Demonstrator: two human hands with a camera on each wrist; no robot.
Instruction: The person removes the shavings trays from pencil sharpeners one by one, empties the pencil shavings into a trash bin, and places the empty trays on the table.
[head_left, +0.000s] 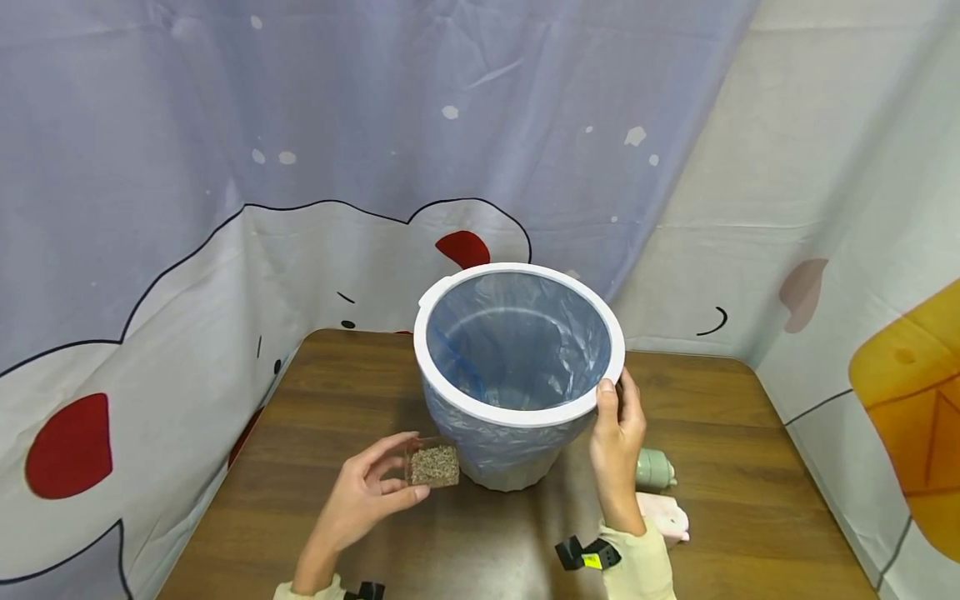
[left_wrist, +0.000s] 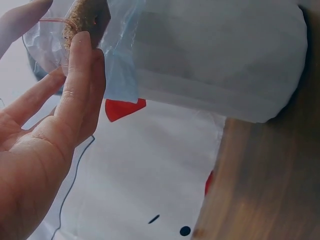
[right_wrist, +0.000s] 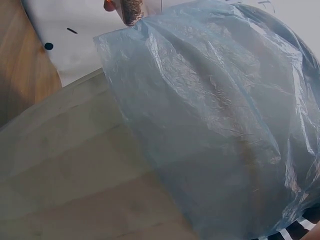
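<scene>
A white bin (head_left: 510,477) stands on the wooden table, lined with a thin bluish plastic bag (head_left: 517,342) that folds out over its sides under the white rim (head_left: 525,418). My left hand (head_left: 363,492) holds a small clear box (head_left: 433,467) of brownish granules between thumb and fingers, at the bin's near left side. In the left wrist view the granules (left_wrist: 80,20) show beside the fingertips. My right hand (head_left: 618,446) grips the bin's rim at the right, thumb on top and fingers down the outside. The bag (right_wrist: 215,130) fills much of the right wrist view.
Right of the bin, partly behind my right forearm, lie a green cylindrical thing (head_left: 654,469) and a pink thing (head_left: 663,515). The brown wooden table (head_left: 735,467) ends at a printed cloth (head_left: 360,100) hanging behind and at both sides.
</scene>
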